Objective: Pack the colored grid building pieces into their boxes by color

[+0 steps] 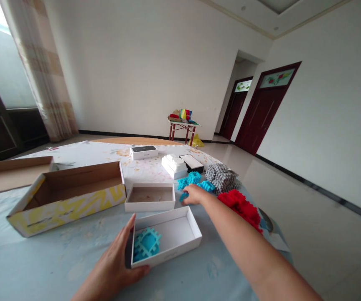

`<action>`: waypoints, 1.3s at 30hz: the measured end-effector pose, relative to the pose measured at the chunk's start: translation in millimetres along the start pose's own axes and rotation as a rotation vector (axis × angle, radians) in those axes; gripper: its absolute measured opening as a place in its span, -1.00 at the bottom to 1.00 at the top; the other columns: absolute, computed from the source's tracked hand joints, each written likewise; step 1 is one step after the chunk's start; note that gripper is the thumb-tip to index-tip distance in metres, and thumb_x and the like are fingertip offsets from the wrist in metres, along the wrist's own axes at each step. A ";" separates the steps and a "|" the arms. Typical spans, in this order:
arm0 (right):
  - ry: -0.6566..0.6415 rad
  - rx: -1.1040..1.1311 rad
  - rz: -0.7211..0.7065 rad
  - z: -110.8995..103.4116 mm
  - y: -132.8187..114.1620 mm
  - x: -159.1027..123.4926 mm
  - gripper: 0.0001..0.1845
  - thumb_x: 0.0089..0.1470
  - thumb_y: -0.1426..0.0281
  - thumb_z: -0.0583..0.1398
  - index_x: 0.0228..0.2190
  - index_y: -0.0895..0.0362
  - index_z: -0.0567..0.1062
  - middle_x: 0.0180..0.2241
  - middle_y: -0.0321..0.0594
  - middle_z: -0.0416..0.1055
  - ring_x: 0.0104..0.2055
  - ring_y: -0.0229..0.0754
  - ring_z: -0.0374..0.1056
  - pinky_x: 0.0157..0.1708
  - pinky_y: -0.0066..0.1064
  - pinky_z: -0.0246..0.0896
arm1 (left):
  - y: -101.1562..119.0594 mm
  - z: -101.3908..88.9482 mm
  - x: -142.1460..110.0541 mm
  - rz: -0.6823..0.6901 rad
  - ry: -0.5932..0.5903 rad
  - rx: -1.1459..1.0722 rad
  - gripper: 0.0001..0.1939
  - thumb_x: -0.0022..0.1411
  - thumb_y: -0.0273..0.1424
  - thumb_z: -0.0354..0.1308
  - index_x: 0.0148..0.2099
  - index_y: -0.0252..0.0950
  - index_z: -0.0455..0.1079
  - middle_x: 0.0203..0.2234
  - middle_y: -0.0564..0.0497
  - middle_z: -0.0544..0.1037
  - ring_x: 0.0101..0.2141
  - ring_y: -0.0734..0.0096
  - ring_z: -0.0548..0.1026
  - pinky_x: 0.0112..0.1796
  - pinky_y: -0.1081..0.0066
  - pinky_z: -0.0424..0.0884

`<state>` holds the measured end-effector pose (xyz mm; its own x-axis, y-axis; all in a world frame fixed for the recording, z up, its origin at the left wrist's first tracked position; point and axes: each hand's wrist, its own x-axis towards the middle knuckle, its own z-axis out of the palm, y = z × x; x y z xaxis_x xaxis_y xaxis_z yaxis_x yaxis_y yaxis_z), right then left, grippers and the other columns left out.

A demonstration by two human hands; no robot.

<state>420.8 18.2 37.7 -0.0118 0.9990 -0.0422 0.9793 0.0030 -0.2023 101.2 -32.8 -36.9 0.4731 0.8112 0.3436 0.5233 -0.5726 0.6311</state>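
My left hand [120, 253] holds the left end of a white cardboard box [180, 230], thumb along the front and fingers at the back corner. Several flat turquoise interlocking plastic pieces [149, 242] with notched edges lie inside the box's left end. My right hand [194, 194] reaches forward past the box, its fingers closed at a blue interlocking plastic piece [184, 196] at the edge of a blue pile [189, 179]. The fingertips partly cover that piece. Beside my right forearm is a heap of red pieces [240, 207], with grey pieces [220, 176] behind it.
A second white box [151, 207] stands just behind the first. To the left are a yellow-and-white carton [70, 211] and a brown tray [14, 175]. Farther back sit a phone box [143, 153], a white box with white pieces [173, 165] and a black-edged box [192, 163].
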 end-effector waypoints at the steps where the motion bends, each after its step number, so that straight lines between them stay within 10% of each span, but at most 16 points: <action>1: 0.022 -0.008 0.029 -4.5 1.9 -0.2 -0.47 -0.25 0.14 0.28 -0.20 0.12 0.47 -0.18 -0.16 0.40 -0.11 -0.10 0.30 -0.17 -0.45 0.17 | 0.2 -0.1 -0.2 -0.007 -0.005 0.001 0.12 -0.22 -0.37 0.30 0.29 -0.10 -0.31 0.05 -0.18 0.32 0.02 -0.05 0.32 -0.04 0.06 0.29; 13: 0.097 -0.182 0.458 -53.6 58.4 -0.6 -0.61 -0.07 0.21 0.14 -0.23 0.17 0.49 -0.16 0.05 0.43 -0.15 0.06 0.35 -0.27 -0.27 0.18 | 2.6 0.7 -0.5 -0.017 -0.035 -0.014 0.10 -0.19 -0.38 0.29 0.29 -0.13 -0.32 0.08 -0.18 0.28 0.05 -0.01 0.29 -0.01 0.10 0.26; 28: -0.046 -0.219 0.333 -37.5 67.1 3.2 -0.66 -0.29 0.41 0.27 -0.33 0.18 0.53 -0.25 0.00 0.46 -0.19 0.02 0.37 -0.27 -0.33 0.21 | 4.5 -0.8 -0.6 -0.012 -0.020 0.020 0.12 -0.21 -0.37 0.30 0.29 -0.08 -0.31 0.08 -0.18 0.29 0.04 -0.06 0.29 -0.03 0.05 0.28; 39: -0.095 -0.178 0.181 -26.6 74.3 4.2 -0.25 -0.44 0.36 0.35 -0.08 0.13 0.38 -0.06 -0.05 0.31 -0.05 0.03 0.28 -0.14 -0.37 0.18 | 7.6 -3.6 -1.2 -0.012 -0.023 0.033 0.10 -0.20 -0.34 0.29 0.29 -0.09 -0.30 0.10 -0.16 0.27 0.04 -0.06 0.29 -0.02 0.06 0.27</action>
<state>498.9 23.8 48.5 0.1562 0.9755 -0.1551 0.9872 -0.1593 -0.0081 102.0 -37.7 -29.9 0.4829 0.8152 0.3198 0.5521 -0.5669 0.6114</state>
